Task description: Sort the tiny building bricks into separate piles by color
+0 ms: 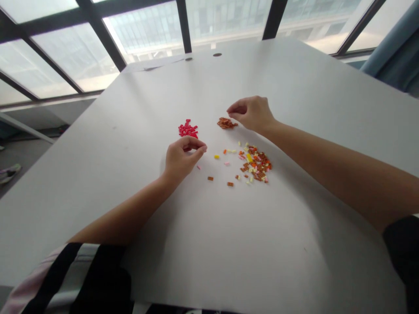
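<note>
My left hand (182, 158) is held just in front of a pile of red toy bricks (188, 129), thumb and forefinger pinched together; whatever is between the tips is too small to make out. At the right edge of a brown brick pile (226, 123), my right hand (253, 113) has its fingertips pressed together, and I cannot see what they hold. Nearer to me lies a mixed heap of small bricks (258, 163) in brown, orange, cream, yellow and pink. Between the hands are a loose yellow brick (216, 157) and several other strays, including a brown brick (210, 178).
Everything lies on a large white table (248, 248). Two dark round holes, one of them a cable hole (217, 55), are near its far edge, by a pale sheet (150, 65). Windows stand behind, and a blue curtain (393, 52) hangs at the right.
</note>
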